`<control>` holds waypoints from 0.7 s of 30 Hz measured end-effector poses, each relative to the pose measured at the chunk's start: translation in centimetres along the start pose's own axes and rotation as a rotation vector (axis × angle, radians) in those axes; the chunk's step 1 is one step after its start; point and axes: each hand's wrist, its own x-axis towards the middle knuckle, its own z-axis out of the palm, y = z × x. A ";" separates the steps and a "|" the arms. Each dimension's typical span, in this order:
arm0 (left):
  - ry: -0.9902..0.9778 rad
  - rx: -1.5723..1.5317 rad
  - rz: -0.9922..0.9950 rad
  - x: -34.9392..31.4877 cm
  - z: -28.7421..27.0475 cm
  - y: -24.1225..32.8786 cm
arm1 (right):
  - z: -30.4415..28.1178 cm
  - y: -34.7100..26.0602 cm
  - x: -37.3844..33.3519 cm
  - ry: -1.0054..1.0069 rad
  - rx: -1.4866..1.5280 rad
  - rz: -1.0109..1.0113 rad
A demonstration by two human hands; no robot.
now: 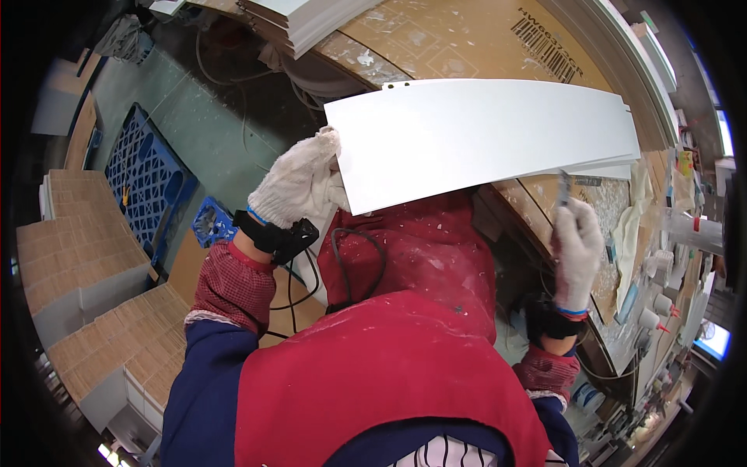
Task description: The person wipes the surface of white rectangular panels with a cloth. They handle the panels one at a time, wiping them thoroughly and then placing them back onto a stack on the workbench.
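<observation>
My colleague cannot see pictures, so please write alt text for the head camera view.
A gloved left hand holds the left end of a long white panel partly over a workbench; the gloved right hand, near the panel's right end, grips a flat grey tool. A blue plastic pallet and stacked wood-toned boards are at left.

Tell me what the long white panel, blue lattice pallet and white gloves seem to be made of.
Long white panel: perhaps coated board, given its smooth, low-sheen face and crisp edges; core unclear.
Blue lattice pallet: likely moulded plastic, dull-finished, judging by its regular openings.
White gloves: apparently matte knitted yarn, from the fuzzy texture; fibre unclear.
</observation>
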 end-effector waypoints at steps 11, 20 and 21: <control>0.417 0.293 0.084 0.4 3.0 -1.3 | -5.5 6.3 2.0 0.183 -0.400 -0.073; 0.447 0.510 0.114 0.8 3.1 -2.0 | -12.6 9.9 3.2 0.655 -0.779 -0.037; 0.417 0.520 0.088 1.1 3.1 -1.8 | -14.5 10.9 2.9 0.655 -0.879 -0.010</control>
